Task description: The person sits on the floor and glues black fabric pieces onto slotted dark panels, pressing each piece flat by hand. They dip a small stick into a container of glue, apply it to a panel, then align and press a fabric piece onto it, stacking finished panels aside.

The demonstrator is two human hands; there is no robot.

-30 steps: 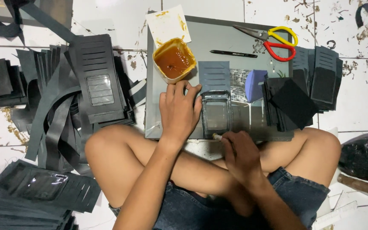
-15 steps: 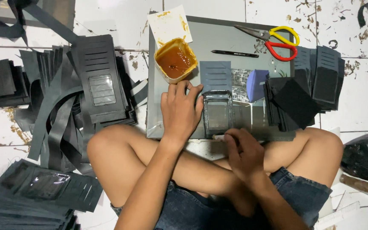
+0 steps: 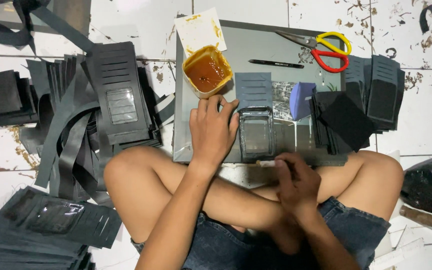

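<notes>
Nearest the camera, the right hand (image 3: 296, 182) sits at the near edge of the grey board (image 3: 256, 37), fingers curled tight on a thin pale stick (image 3: 265, 163), probably a glue brush, though the tip is too small to be sure. The stick points left, across the near end of the clear window piece (image 3: 256, 132).

That piece lies just beyond the right hand, its long axis running away from the person. The left hand (image 3: 213, 131) rests flat on the board just left of it, fingers spread and empty, fingertips at its left edge. So the right hand is nearer the piece's near end, the left nearer its side.

Beyond the left hand is the glue tub (image 3: 207, 71); farther off lie a pen (image 3: 276, 63) and scissors (image 3: 321, 49).

Compared with half a second ago, the right hand has edged right and slightly nearer the body; the left hand has not moved.
</notes>
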